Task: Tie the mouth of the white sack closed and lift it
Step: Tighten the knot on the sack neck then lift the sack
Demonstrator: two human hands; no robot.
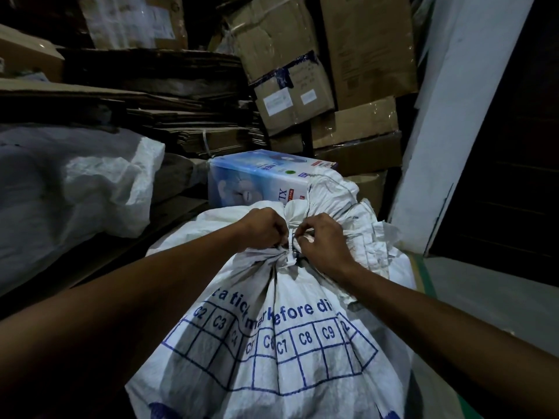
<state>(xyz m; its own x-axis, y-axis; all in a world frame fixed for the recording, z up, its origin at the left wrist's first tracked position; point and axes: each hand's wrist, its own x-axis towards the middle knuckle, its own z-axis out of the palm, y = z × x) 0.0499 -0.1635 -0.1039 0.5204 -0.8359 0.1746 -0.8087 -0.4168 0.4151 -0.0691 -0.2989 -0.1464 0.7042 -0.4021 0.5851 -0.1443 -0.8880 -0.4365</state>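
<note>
A full white woven sack [281,352] with a blue printed grid and lettering stands in front of me. Its mouth is gathered into a tight neck, and a white strip [291,251] wraps that neck. Loose fabric of the mouth [335,204] flares up behind the neck. My left hand [262,229] is curled at the left of the neck and grips one end of the strip. On the right of the neck, my right hand [322,241] pinches the other end with curled fingers. The ends themselves are mostly hidden inside my fists.
A blue and white printed box [257,179] lies just behind the sack. Another white sack [75,182] bulges at the left. Flattened cardboard [169,116] and stacked cartons [357,95] fill the back. A white wall [447,122] and dark doorway stand at the right, with grey floor [490,303] beside.
</note>
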